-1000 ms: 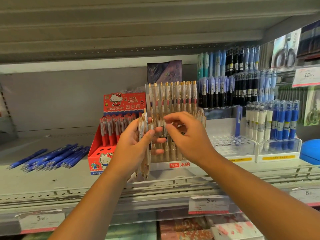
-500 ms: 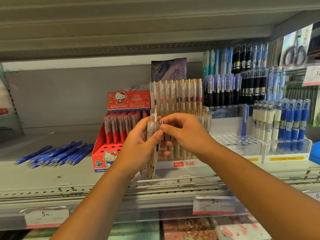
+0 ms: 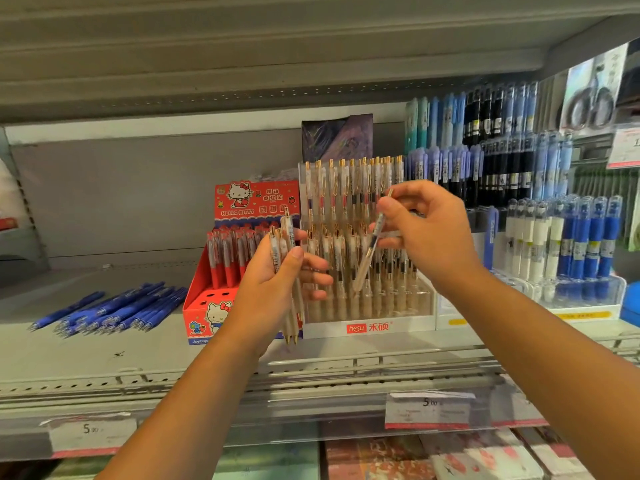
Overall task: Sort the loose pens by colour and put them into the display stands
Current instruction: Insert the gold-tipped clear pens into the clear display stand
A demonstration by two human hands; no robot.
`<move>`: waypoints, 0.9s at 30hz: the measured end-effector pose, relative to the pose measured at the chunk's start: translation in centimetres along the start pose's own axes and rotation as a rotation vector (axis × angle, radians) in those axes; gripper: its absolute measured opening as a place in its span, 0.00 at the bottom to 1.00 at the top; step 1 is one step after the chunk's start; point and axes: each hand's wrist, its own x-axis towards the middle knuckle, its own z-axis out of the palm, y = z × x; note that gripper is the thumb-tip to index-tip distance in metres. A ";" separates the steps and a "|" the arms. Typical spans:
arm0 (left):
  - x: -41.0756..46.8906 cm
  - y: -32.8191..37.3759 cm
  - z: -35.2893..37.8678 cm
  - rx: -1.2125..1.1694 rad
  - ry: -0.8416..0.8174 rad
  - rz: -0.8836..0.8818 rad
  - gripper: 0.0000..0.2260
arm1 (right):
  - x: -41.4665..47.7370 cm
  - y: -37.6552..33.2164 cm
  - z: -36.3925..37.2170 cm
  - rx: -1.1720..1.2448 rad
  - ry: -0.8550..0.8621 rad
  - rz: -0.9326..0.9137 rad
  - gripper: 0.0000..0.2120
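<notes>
My left hand (image 3: pixel 273 282) grips a small bundle of clear beige pens (image 3: pixel 289 271) upright, in front of the red Hello Kitty pen box (image 3: pixel 221 306). My right hand (image 3: pixel 426 233) pinches a single clear beige pen (image 3: pixel 370 244), tilted, tip down, in front of the clear tiered display stand (image 3: pixel 367 327) filled with matching gold-clip pens. A pile of loose blue pens (image 3: pixel 114 310) lies on the shelf at the left.
To the right stand clear stands with white and blue pens (image 3: pixel 568 244) and racks of blue and black pens (image 3: pixel 485 150) behind. A wire rail (image 3: pixel 311 368) and price tags (image 3: pixel 429 408) run along the shelf front. The upper shelf hangs close overhead.
My right hand has pulled one pen out of the bundle in my left hand and moved it right and up, in front of the clear stand.
</notes>
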 end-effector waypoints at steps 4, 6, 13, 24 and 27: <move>0.0 0.1 0.0 -0.018 0.010 -0.022 0.09 | 0.5 0.6 -1.0 -0.137 0.104 -0.115 0.05; -0.1 0.2 0.1 -0.021 0.007 -0.034 0.09 | 0.6 0.9 -1.2 -0.186 0.129 -0.143 0.06; -0.4 0.3 0.2 -0.022 -0.012 -0.057 0.10 | 0.2 2.1 -1.3 -0.337 0.072 -0.134 0.08; -0.4 0.3 0.1 -0.030 -0.051 -0.086 0.09 | -0.3 3.0 -0.9 -0.565 -0.072 -0.032 0.07; -0.4 0.4 0.2 -0.027 -0.055 -0.090 0.09 | -0.3 2.7 -1.0 -0.586 -0.088 -0.024 0.06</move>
